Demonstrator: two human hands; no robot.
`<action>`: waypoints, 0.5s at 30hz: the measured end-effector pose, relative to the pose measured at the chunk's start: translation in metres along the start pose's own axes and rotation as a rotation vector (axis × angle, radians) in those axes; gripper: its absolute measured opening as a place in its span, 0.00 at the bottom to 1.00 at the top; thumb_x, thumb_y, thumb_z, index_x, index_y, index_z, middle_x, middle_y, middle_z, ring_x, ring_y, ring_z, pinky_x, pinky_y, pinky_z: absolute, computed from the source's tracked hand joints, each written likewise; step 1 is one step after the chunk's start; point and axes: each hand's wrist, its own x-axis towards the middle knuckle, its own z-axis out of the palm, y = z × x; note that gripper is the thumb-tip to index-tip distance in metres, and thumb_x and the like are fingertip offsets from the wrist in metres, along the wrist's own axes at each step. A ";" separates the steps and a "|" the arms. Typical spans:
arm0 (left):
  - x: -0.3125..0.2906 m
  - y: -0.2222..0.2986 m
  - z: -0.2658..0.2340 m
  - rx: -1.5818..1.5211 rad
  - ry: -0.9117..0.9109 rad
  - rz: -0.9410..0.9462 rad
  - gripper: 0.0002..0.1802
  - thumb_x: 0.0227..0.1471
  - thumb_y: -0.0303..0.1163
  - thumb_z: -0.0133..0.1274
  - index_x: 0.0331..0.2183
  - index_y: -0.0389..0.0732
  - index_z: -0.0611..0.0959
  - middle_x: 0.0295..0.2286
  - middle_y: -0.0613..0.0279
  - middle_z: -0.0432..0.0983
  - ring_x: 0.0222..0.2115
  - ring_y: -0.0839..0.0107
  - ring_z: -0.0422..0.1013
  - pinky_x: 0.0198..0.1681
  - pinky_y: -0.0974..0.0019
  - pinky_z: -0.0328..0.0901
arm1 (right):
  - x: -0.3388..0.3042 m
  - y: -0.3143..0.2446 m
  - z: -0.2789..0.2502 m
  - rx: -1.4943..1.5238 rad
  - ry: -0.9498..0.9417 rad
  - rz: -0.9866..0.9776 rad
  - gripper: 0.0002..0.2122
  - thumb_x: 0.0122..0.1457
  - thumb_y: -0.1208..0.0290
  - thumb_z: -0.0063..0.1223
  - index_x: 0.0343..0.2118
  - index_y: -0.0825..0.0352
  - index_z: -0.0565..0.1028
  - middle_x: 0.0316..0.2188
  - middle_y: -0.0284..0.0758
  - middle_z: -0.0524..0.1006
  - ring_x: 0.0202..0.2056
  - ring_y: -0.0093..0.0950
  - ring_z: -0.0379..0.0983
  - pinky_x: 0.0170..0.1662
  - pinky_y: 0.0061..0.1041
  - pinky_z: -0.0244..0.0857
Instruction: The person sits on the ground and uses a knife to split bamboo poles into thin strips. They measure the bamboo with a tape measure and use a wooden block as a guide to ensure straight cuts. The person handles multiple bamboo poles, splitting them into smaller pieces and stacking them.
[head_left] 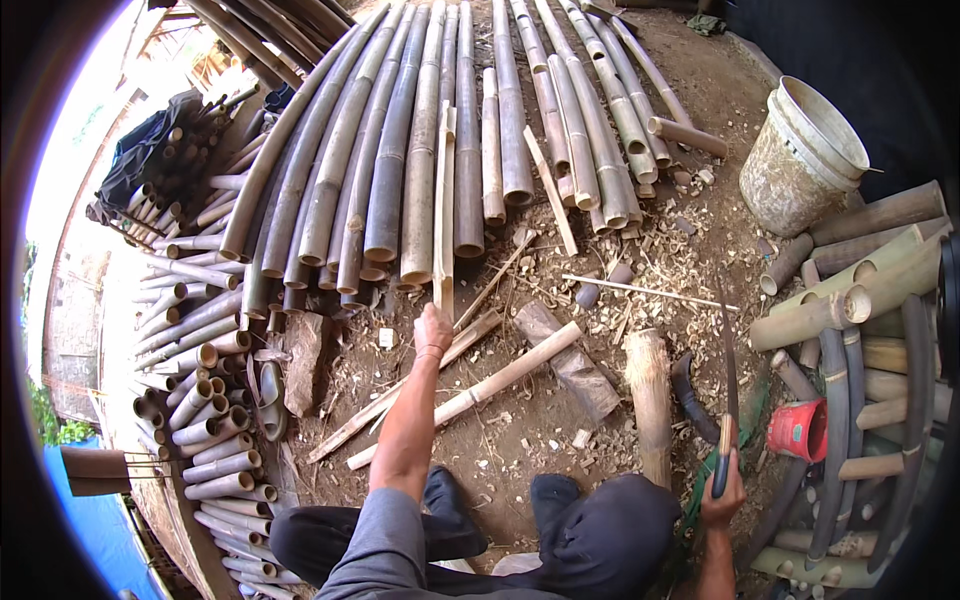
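My left hand (433, 331) is stretched forward, its fingers closed round the near end of a split bamboo strip (445, 215). The strip points away from me, over a row of long bamboo poles (390, 190). On the right, my right hand (723, 492) grips the wood-and-black handle of a long narrow-bladed knife (731, 375), its dark blade pointing up and away from me. The knife is apart from the strip. Between the hands lie two pale bamboo pieces (480, 392), a squared wood block (568, 362) and a frayed-topped post (650, 395).
Cut bamboo tubes (215, 410) are stacked at the left. A dirty white bucket (800, 155) stands at the far right, above more bamboo pieces (885, 275) and a red container (797, 430). Shavings (670, 260) litter the dirt floor. A dark curved piece (692, 400) lies near the blade.
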 end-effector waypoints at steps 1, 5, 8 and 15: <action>-0.004 0.003 -0.007 -0.066 -0.041 0.083 0.17 0.53 0.38 0.51 0.33 0.31 0.77 0.32 0.36 0.77 0.39 0.40 0.74 0.45 0.48 0.68 | 0.004 0.013 0.002 -0.045 -0.034 -0.051 0.26 0.49 0.81 0.52 0.55 0.75 0.68 0.35 0.51 0.76 0.34 0.50 0.73 0.39 0.45 0.67; -0.040 0.003 -0.074 -0.777 -0.045 0.283 0.31 0.54 0.33 0.51 0.58 0.34 0.66 0.54 0.41 0.66 0.40 0.48 0.75 0.48 0.54 0.68 | -0.010 0.064 0.021 -0.343 -0.321 -0.133 0.34 0.48 0.78 0.56 0.61 0.70 0.62 0.30 0.42 0.69 0.34 0.42 0.68 0.41 0.39 0.63; -0.105 0.053 -0.169 -1.034 -0.071 0.266 0.31 0.58 0.34 0.46 0.62 0.41 0.60 0.51 0.49 0.65 0.32 0.64 0.75 0.37 0.64 0.71 | -0.035 0.087 0.016 -0.416 -0.465 -0.049 0.39 0.47 0.77 0.58 0.65 0.69 0.55 0.38 0.45 0.69 0.42 0.46 0.66 0.49 0.41 0.60; -0.200 -0.044 -0.345 -1.520 -0.083 0.403 0.26 0.64 0.42 0.39 0.51 0.27 0.71 0.43 0.47 0.74 0.41 0.64 0.72 0.49 0.64 0.66 | -0.030 0.065 0.007 -0.349 -0.228 0.118 0.31 0.44 0.79 0.54 0.57 0.66 0.65 0.47 0.44 0.67 0.49 0.47 0.64 0.50 0.44 0.61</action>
